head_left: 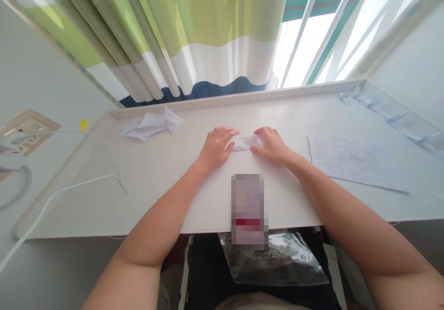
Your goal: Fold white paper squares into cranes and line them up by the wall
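**Writing:** A lined sheet (354,162) at right carries dense handwriting in dark and reddish ink, too small to read. A blurred rectangular object (248,208) with a red band lies at the near desk edge; any label on it is illegible. No brand can be read.

**Left hand (217,149):** open, fingers slightly curved, fingertips (231,133) on the left end of the paper; not closed.

**Right hand (270,146):** open, fingers spread low, fingertips (255,148) against the right end of the paper; not closed.

**Main item:** a folded white paper strip (245,142) lies flat on the desk, between both hands.

**Nearby:** crumpled white paper (151,124) lies far left of the hands. Small folded paper pieces (391,117) stand in a row along the far right edge.

**Surface:** a white desk (173,199) with a raised rim.

**Room:** a green, white and navy curtain (156,32) hangs before a bright barred window (305,46). A white cable (69,193) runs left from a beige wall socket plate (26,132). A clear plastic bag (277,259) lies below the near edge.
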`<state>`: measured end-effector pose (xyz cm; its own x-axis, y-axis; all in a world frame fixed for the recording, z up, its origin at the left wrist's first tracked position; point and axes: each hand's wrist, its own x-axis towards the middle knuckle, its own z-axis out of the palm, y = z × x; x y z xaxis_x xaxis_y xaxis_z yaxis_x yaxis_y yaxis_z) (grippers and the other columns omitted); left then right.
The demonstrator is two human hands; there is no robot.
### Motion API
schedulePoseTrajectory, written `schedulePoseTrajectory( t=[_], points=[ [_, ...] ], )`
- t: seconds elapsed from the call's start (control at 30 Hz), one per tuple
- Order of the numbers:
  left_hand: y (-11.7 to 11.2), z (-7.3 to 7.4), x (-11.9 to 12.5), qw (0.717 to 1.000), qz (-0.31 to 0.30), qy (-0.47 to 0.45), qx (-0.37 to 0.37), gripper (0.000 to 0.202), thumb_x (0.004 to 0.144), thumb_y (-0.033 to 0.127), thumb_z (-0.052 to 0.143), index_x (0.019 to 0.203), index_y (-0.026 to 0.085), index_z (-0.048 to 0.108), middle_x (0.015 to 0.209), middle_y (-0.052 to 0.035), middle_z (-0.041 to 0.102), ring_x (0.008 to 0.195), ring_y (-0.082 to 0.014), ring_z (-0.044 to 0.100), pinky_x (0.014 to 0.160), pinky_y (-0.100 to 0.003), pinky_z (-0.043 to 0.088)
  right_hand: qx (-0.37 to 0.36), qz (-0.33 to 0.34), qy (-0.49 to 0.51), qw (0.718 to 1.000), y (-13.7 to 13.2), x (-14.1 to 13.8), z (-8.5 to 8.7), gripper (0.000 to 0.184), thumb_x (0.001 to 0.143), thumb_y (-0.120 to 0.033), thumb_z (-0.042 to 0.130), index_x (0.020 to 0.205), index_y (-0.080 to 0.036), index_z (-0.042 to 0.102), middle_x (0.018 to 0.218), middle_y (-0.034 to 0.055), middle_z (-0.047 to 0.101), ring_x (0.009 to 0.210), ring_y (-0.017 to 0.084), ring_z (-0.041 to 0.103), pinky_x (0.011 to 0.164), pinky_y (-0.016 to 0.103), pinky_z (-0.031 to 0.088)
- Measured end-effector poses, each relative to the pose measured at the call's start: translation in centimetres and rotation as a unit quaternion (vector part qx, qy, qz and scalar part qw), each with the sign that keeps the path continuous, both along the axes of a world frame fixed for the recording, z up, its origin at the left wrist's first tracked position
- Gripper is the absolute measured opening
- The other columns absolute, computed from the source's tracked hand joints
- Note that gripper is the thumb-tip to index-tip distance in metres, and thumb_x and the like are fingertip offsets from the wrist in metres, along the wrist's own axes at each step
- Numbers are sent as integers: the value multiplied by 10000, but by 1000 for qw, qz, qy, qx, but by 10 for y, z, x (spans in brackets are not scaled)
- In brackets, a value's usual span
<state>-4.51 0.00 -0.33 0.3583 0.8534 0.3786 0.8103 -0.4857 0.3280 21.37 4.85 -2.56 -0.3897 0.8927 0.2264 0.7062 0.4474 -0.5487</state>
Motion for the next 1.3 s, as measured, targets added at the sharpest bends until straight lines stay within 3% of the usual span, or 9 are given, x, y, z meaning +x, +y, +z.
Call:
schedulePoseTrajectory(
  t=[0.07,0.13,0.27,0.4,0.5,0.6,0.8,1.07,1.3],
  points=[
    [-3,2,-2,994,-90,40,-56,395,1119,244,463,1399,293,737,1567,-64,709,1552,-279,548,1296,-518,378,34,-8,4,999,-2,1,4,577,856,-367,759,1401,-223,634,1411,186,698,1332,446,606,1139,674,504],
    [-6,1,-3,983,-129,67,-113,440,1158,284,395,1459,314,715,1612,-40,687,1606,-261,522,1351,-555,307,85,15,-18,996,-6,0,7,449,914,-303,712,1359,-254,687,1399,161,731,1354,427,624,1165,674,487],
    [-8,-2,-4,971,-120,94,-183,568,1179,443,359,1720,301,457,1819,-54,420,1741,-241,314,1420,-529,201,105,120,-80,984,-17,-6,7,466,1010,-130,499,1391,-249,738,1492,121,754,1447,327,658,1304,618,414],
    [-9,1,-7,967,-99,122,-202,650,1167,554,371,1766,300,370,1871,-64,273,1775,-261,201,1441,-543,112,34,168,-106,979,-20,-2,-1,538,1129,-355,449,1645,-263,572,1739,105,553,1617,302,530,1352,618,382],
    [-8,1,-12,966,-96,128,-201,583,1174,528,373,1731,368,430,1864,-30,306,1767,-271,234,1434,-602,103,27,132,-116,984,-16,8,-4,635,1106,-563,531,1680,-291,530,1771,112,500,1647,356,482,1377,672,308],
    [-9,0,-14,970,-87,121,-191,546,1161,515,433,1692,401,496,1845,-9,362,1764,-312,241,1421,-652,137,40,90,-117,988,-11,12,-3,657,1073,-617,588,1643,-290,566,1744,129,539,1618,389,517,1381,700,264],
    [-14,-5,-9,984,-90,85,-127,454,1134,432,515,1553,384,682,1739,-38,554,1633,-348,458,1384,-661,274,40,9,-9,999,5,-2,-2,522,1068,-480,605,1518,-221,654,1453,164,776,1392,397,688,1198,632,509],
    [-10,3,-10,986,-111,15,-122,440,1054,358,644,1486,343,724,1590,-71,680,1430,-318,625,1283,-592,441,113,77,-13,991,0,-13,8,489,986,-176,616,1459,-280,683,1230,94,818,1271,332,719,1305,613,341],
    [-8,-2,-13,976,-86,-144,-138,590,985,351,705,1556,238,608,1499,-126,708,1114,-246,729,1140,-476,574,59,114,35,991,5,-3,9,88,983,-227,612,959,-273,683,1006,38,823,997,271,783,1299,626,366]
  ],
)
